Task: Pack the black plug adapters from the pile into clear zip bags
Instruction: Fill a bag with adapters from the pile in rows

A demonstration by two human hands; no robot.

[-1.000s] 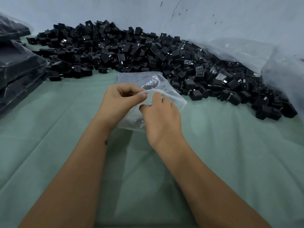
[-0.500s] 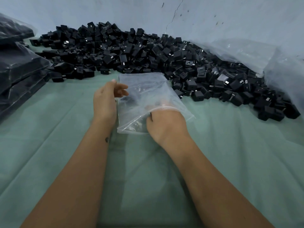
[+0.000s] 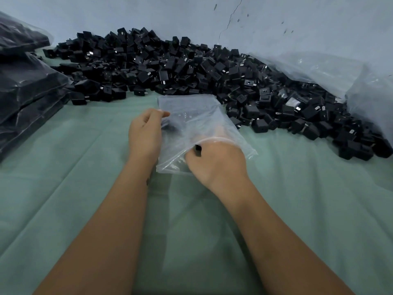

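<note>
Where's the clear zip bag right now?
In the head view the clear zip bag lies mid-frame on the green cloth, just in front of the adapter pile, with the left hand holding its left edge and the right hand reaching into its mouth.

Your left hand (image 3: 145,135) pinches the left edge of a clear bag (image 3: 191,116) lying on a green cloth (image 3: 85,188). Your right hand (image 3: 217,162) reaches into the bag's mouth, its fingers blurred behind the plastic; whether they grip anything cannot be told. A small black piece (image 3: 198,148) shows at the opening, by your thumb. Beyond the bag, a pile of black adapters (image 3: 191,67) stretches along the pale wall (image 3: 297,24). Dark filled bags (image 3: 25,86) are stacked at far left, and a large crumpled clear sack (image 3: 340,73) sits at right.
</note>
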